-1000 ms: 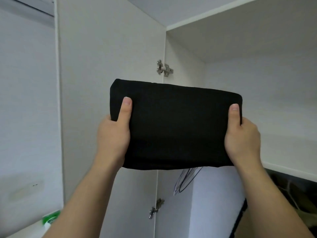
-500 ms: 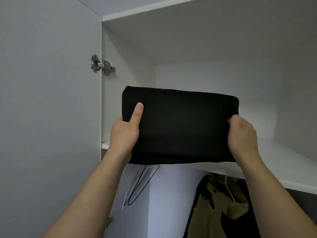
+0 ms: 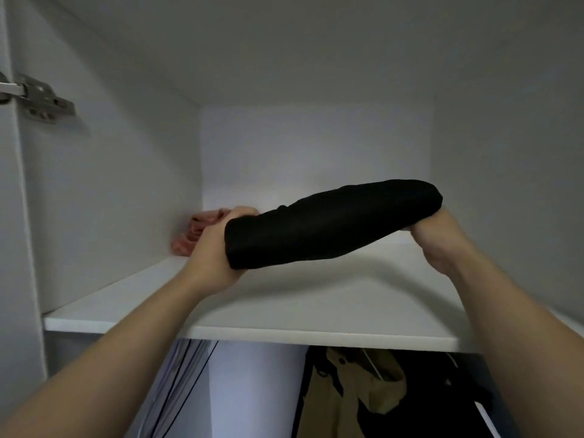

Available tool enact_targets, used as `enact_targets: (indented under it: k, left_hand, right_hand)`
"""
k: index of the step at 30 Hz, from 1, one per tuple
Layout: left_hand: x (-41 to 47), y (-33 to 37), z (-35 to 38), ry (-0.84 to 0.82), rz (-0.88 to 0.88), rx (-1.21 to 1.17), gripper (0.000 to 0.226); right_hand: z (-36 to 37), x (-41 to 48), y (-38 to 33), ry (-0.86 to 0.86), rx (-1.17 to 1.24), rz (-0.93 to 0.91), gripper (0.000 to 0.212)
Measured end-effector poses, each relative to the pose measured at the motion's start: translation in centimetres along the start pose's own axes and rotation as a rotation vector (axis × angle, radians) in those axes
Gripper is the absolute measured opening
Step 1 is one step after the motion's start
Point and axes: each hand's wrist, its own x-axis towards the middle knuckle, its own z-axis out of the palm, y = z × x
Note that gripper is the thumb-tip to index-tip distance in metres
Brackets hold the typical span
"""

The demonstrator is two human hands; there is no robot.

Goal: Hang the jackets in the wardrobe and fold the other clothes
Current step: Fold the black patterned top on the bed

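Black folded garment point(image 3: 331, 222) — long axis left-right, right end tilted up.

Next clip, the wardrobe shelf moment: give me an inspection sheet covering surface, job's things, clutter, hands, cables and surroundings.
Surface: white shelf inside the wardrobe.
Job's things: folded black garment held over the shelf, right end higher; pink garment lies in the back left corner; tan jacket and black jacket hang below the shelf.
Clutter: nothing seen.
Hands: left hand grips the black garment's left end; right hand holds its right end, fingers hidden by the cloth.
Cables: nothing seen.
Surroundings: metal hinge on the left wall; hangers below the shelf, at left.
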Motion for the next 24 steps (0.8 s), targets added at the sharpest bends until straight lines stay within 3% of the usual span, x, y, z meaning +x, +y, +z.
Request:
enact_targets:
  k: [3,5,9,11,14,16,18,21,24]
  left_hand:
    - [1.2,-2.0,1.4,-0.121,0.065,0.084,0.042]
    - [1.9,-3.0,1.7,-0.163,0.106,0.156,0.049]
    - [2.9,-4.6,2.5,-0.302,0.295,0.449,0.042]
    - [2.7,-5.2,2.9,-0.383,0.339,0.544,0.048]
    - [2.4,-5.6,3.6,-0.493,0.368,0.634,0.067]
    - [3.1,-4.8,3.3,-0.62,0.284,0.624,0.074]
    - [4.6,-3.3,2.1,-0.849,0.109,0.554,0.076]
    - [6.6,-0.3,-0.3,-1.152,-0.119,0.396,0.097]
    - [6.6,2.0,0.2,-1.177,-0.163,0.253,0.11]
  right_hand:
    - [-0.8,1.2,1.7,-0.024,-0.14,0.085,0.038]
    - [-1.2,1.2,3.1,-0.07,-0.162,0.187,0.044]
    - [-1.6,0.3,5.2,-0.175,0.046,0.447,0.052]
    - [-1.8,-0.1,5.3,-0.187,0.077,0.501,0.062]
    - [-2.0,-0.5,4.4,-0.221,-0.1,0.443,0.082]
    - [-1.9,-1.1,3.2,-0.248,-0.283,0.33,0.099]
    - [-1.5,-1.7,1.8,-0.287,-0.518,0.155,0.117]
    - [-0.3,-1.9,-0.2,-0.472,-0.747,0.062,0.097]
    - [0.6,-1.6,-1.3,-0.579,-0.976,0.169,0.085]
